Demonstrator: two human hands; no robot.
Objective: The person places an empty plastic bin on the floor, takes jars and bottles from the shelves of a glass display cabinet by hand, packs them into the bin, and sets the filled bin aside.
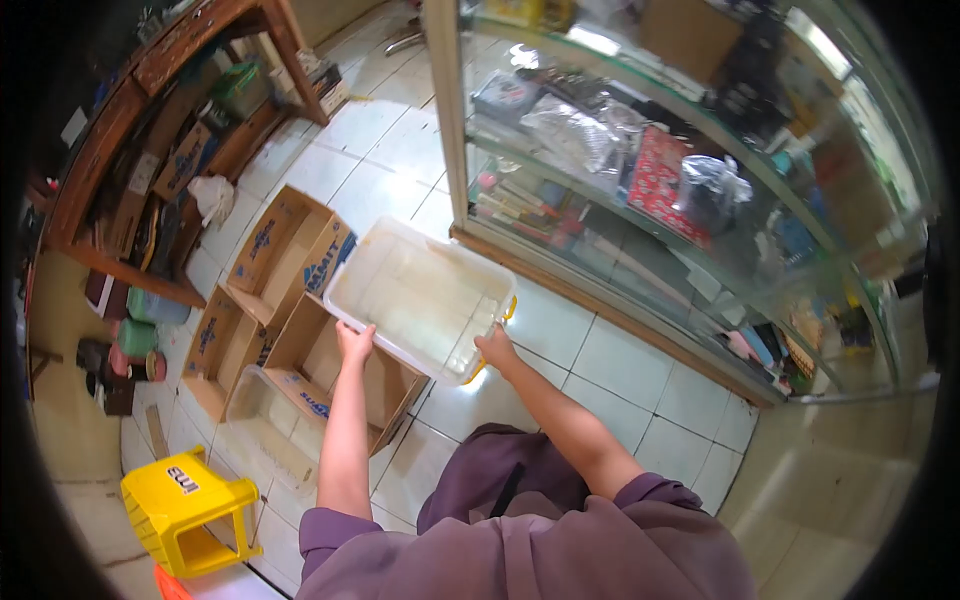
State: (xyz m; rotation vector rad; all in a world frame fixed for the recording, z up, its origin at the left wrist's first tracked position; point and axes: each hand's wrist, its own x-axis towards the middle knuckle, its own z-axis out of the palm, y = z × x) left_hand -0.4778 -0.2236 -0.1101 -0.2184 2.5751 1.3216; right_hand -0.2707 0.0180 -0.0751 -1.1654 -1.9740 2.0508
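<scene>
Holding the tub (420,295) beside the cabinet (450,130), left hand (355,342) and right hand (494,347) both have their grip clamped on its rim at separate spots, likely to balance it level.

- flr (545,318): wht tiles, dk grout
- open cardbd boxes (312,340), grouped tog.
- clr plastic tub (265,440), just beside boxes
- yel. stool (185,495), near tub
- glass display cab. (610,310), opp. side from stool
</scene>
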